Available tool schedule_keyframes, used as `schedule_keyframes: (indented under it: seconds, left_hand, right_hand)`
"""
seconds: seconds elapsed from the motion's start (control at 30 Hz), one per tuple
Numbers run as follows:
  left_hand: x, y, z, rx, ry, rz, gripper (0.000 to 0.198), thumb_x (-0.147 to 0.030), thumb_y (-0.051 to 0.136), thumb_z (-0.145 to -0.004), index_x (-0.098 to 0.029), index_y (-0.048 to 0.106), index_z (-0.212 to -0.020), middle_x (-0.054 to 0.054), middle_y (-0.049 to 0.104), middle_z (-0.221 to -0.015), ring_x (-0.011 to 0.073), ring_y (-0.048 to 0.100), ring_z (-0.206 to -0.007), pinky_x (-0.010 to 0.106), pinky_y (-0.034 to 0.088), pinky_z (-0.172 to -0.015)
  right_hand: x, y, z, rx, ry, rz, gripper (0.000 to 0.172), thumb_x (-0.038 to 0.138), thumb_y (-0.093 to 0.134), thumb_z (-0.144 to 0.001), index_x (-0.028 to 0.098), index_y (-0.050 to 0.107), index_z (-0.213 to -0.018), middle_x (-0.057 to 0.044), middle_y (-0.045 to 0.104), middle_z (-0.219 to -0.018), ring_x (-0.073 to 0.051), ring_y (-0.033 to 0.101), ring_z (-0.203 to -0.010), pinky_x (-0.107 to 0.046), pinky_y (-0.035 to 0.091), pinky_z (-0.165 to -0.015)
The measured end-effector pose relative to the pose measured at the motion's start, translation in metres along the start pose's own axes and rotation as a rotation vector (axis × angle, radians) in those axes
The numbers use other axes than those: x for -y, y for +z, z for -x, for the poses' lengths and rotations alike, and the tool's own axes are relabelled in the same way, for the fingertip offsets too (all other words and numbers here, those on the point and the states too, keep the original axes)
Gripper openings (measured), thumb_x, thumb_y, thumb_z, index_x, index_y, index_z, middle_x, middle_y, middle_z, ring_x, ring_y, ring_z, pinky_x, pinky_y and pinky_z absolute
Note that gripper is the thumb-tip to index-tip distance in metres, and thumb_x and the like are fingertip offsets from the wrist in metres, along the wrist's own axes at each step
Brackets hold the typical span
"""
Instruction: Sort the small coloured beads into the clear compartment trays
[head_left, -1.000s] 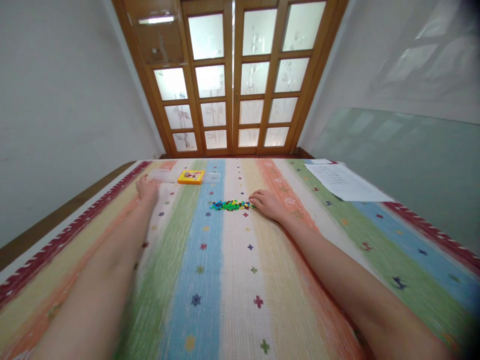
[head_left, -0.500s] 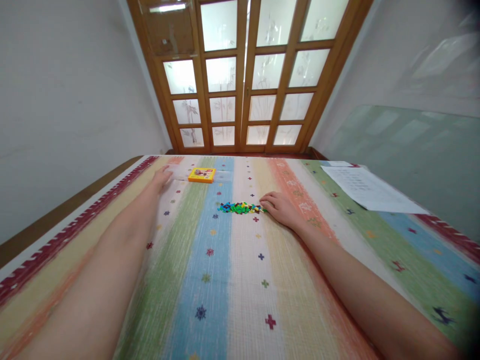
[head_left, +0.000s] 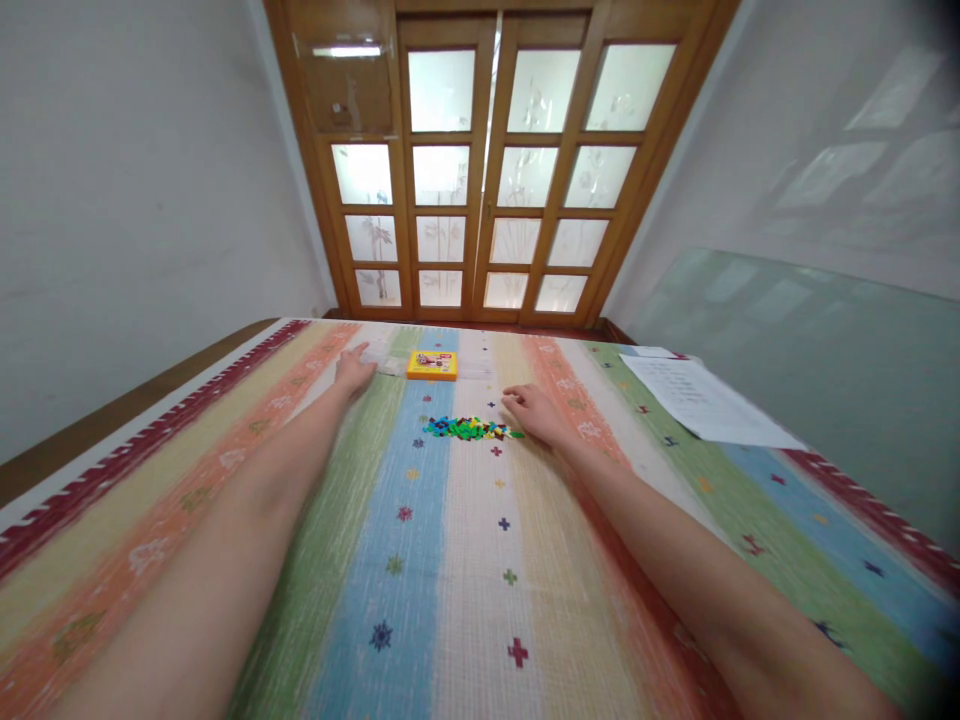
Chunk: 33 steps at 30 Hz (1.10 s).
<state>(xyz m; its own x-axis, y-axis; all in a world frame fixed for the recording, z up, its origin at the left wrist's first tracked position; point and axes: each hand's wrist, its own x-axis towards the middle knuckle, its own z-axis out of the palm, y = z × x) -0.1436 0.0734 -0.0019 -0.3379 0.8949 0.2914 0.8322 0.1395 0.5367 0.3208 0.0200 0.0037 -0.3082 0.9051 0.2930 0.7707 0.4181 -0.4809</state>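
My left hand [head_left: 355, 369], at the far left of the table, is closed on the left end of a clear plastic piece [head_left: 391, 362]. A flat yellow box [head_left: 432, 366] with a printed picture lies in the middle of this plastic; whether on it or inside it I cannot tell. Nearer to me lies a pile of small toy bricks [head_left: 466, 429], mostly green and blue with some yellow and dark ones. Just right of and beyond the pile is my right hand [head_left: 529, 408], fingers loosely bent and apart, with nothing visible in them.
A striped cloth [head_left: 480, 560] covers the table. Sheets of printed paper [head_left: 701, 400] lie at the right, close to a pale green glass-like panel [head_left: 810, 340] by the wall. Beyond the far table edge stands a wooden door with frosted panes [head_left: 442, 180].
My left hand has moved right, and the clear plastic and yellow box have shifted right with it. My right hand has drawn slightly away from the bricks. The view has tilted a little.
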Motion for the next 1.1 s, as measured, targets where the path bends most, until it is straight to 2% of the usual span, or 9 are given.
schedule_keyframes:
  seconds: [0.17, 0.3, 0.4, 0.53, 0.67, 0.77, 0.9, 1.1]
  left_hand:
    - [-0.007, 0.017, 0.007, -0.056, -0.029, -0.027, 0.072, -0.049, 0.064, -0.09, -0.026, 0.052, -0.157, 0.018, 0.052, -0.148, 0.0383, 0.055, -0.136, 0.05, 0.04, -0.119]
    - [-0.008, 0.02, 0.011, -0.105, -0.014, 0.01, 0.071, -0.054, 0.06, -0.091, -0.025, 0.053, -0.155, 0.019, 0.055, -0.146, 0.0372, 0.057, -0.134, 0.049, 0.041, -0.118]
    - [-0.009, 0.021, 0.01, -0.125, -0.008, 0.02, 0.079, -0.055, 0.059, -0.092, -0.021, 0.044, -0.161, 0.02, 0.055, -0.149, 0.036, 0.056, -0.138, 0.046, 0.041, -0.119]
    - [-0.019, 0.023, 0.006, -0.093, -0.058, -0.018, 0.104, -0.062, 0.067, -0.085, -0.015, 0.027, -0.167, 0.024, 0.05, -0.157, 0.0396, 0.05, -0.144, 0.048, 0.041, -0.117]
    - [-0.028, 0.025, 0.005, -0.085, -0.093, -0.08, 0.11, -0.067, 0.069, -0.081, -0.012, 0.026, -0.166, 0.027, 0.047, -0.158, 0.0428, 0.049, -0.144, 0.05, 0.04, -0.118]
    - [-0.03, 0.025, 0.007, -0.081, -0.1, -0.1, 0.109, -0.068, 0.068, -0.081, -0.012, 0.028, -0.165, 0.027, 0.047, -0.158, 0.0437, 0.048, -0.145, 0.051, 0.04, -0.118]
    - [-0.029, 0.024, 0.01, -0.08, -0.112, -0.1, 0.106, -0.07, 0.067, -0.08, -0.016, 0.032, -0.164, 0.026, 0.047, -0.158, 0.0439, 0.049, -0.144, 0.051, 0.039, -0.118]
    - [-0.047, 0.031, 0.03, -0.074, -0.108, -0.042, 0.104, -0.069, 0.067, -0.08, -0.018, 0.032, -0.164, 0.025, 0.044, -0.159, 0.0469, 0.046, -0.144, 0.057, 0.036, -0.118]
  right_hand:
    - [0.007, 0.008, -0.039, -0.011, -0.04, 0.148, 0.045, 0.042, 0.057, -0.104, 0.019, 0.064, -0.142, -0.016, 0.057, -0.147, -0.028, 0.058, -0.133, -0.037, 0.043, -0.114]
    - [0.015, 0.016, -0.068, 0.018, -0.013, 0.246, 0.052, 0.049, 0.055, -0.105, 0.023, 0.059, -0.15, -0.015, 0.043, -0.163, -0.032, 0.048, -0.145, -0.043, 0.038, -0.12]
    - [0.019, 0.023, -0.088, 0.057, -0.045, 0.297, 0.059, 0.055, 0.055, -0.104, 0.024, 0.055, -0.155, -0.014, 0.039, -0.168, -0.033, 0.038, -0.152, -0.047, 0.032, -0.125]
    - [0.024, 0.032, -0.113, 0.111, -0.045, 0.325, 0.069, 0.063, 0.051, -0.102, 0.026, 0.047, -0.16, -0.013, 0.033, -0.172, -0.036, 0.029, -0.157, -0.054, 0.027, -0.126]
    - [0.031, 0.042, -0.13, 0.172, -0.006, 0.304, 0.077, 0.074, 0.043, -0.1, 0.03, 0.041, -0.164, -0.012, 0.029, -0.174, -0.037, 0.022, -0.159, -0.062, 0.025, -0.124]
    - [0.041, 0.049, -0.132, 0.207, 0.07, 0.29, 0.076, 0.077, 0.033, -0.1, 0.034, 0.044, -0.161, -0.012, 0.038, -0.169, -0.038, 0.03, -0.154, -0.065, 0.029, -0.12]
    - [0.054, 0.056, -0.123, 0.179, 0.078, 0.326, 0.065, 0.07, 0.033, -0.103, 0.034, 0.053, -0.153, -0.015, 0.055, -0.153, -0.038, 0.043, -0.142, -0.066, 0.035, -0.113]
    - [0.052, 0.047, -0.097, 0.108, 0.134, 0.319, 0.062, 0.068, 0.038, -0.103, 0.029, 0.06, -0.145, -0.018, 0.06, -0.143, -0.038, 0.049, -0.133, -0.064, 0.038, -0.11]
